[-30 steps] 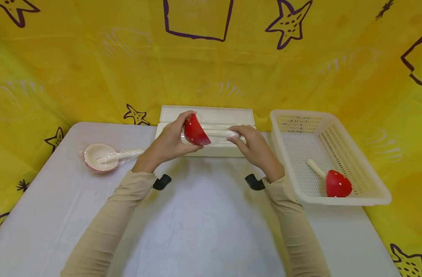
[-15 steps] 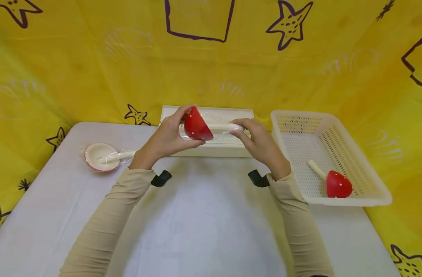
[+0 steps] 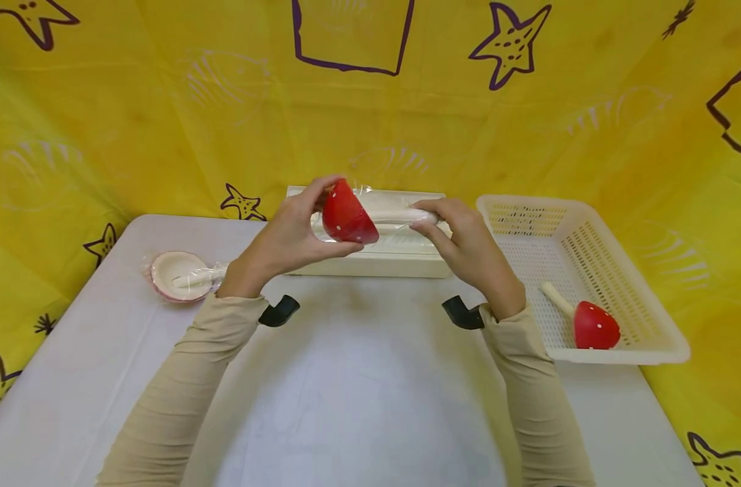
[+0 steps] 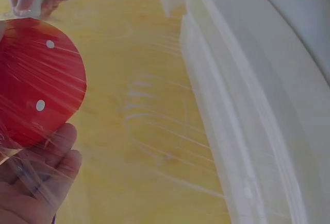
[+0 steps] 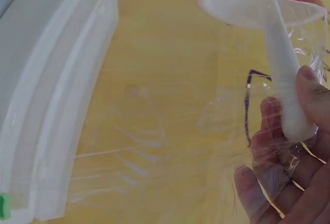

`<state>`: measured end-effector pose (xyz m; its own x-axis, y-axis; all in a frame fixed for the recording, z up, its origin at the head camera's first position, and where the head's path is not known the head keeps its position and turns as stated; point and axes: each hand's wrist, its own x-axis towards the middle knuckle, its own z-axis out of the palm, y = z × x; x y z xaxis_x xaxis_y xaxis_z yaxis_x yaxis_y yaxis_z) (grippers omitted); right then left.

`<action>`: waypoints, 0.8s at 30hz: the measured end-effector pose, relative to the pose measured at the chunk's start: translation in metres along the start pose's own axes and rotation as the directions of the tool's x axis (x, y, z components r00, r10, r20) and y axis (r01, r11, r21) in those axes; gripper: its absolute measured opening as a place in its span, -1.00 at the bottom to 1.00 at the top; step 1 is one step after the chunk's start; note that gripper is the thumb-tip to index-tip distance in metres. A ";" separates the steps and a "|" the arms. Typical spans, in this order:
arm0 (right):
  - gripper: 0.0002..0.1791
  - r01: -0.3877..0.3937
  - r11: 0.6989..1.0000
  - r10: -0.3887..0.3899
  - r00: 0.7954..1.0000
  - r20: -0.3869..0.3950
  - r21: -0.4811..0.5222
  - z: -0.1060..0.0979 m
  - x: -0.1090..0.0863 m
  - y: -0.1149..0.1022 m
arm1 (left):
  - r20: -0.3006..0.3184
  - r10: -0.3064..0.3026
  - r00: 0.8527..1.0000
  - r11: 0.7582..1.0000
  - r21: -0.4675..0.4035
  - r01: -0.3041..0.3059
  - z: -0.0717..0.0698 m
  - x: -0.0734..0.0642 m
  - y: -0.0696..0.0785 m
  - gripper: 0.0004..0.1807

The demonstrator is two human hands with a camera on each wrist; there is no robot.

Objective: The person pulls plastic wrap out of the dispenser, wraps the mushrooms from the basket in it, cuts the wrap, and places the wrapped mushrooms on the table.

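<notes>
Red, white-dotted, film-wrapped mushroom ladle (image 3: 348, 218): fingers of the left hand (image 3: 290, 235) clamp its cap, those of the right hand (image 3: 472, 245) its handle, partly hiding a rectangular cream box (image 3: 370, 266).

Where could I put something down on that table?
The widest bare patch of table lies between the left sleeve and right sleeve, in front of the white box. Another lies left of the left sleeve, nearer than the upturned mushroom. Crowded: by the box, where left hand and right hand hold a red mushroom.
</notes>
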<state>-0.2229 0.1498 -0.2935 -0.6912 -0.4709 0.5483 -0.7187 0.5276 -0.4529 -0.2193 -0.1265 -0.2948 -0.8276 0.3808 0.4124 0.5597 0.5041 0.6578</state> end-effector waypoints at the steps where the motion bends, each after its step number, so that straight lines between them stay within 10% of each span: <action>1: -0.67 0.004 1.000 -0.004 1.000 -0.003 -0.003 -0.001 0.000 -0.001 | 0.002 -0.003 1.000 1.000 0.001 0.003 -0.001 0.000 0.002 0.01; 24: -0.67 0.022 1.000 -0.023 0.998 -0.050 -0.020 -0.013 -0.004 -0.017 | 0.031 0.001 1.000 0.998 0.059 -0.002 -0.012 -0.002 0.019 -0.02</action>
<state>-0.2069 0.1522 -0.2792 -0.6695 -0.4470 0.5933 -0.7323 0.5309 -0.4264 -0.2070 -0.1270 -0.2755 -0.8256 0.4052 0.3928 0.5632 0.5479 0.6185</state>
